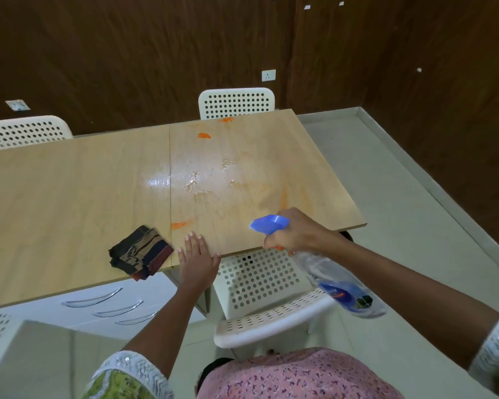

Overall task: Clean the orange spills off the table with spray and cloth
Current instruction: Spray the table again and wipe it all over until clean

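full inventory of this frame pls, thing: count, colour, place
table: 1, light wood, centre, wet sheen mid-top
orange spills: 3 clear patches plus faint smears, near edge, far middle, far edge
cloth: 1, dark striped, folded, near table edge
spray bottle: 1, clear with blue nozzle, over near right table edge
chairs: 3 plainly seen, white perforated, two behind table, one tucked under the near side
drawer unit: 1, white, curved metal handles, under table
wall sockets: 2, white, brown wall
left hand: flat on table edge beside cloth
right hand: grips spray bottle
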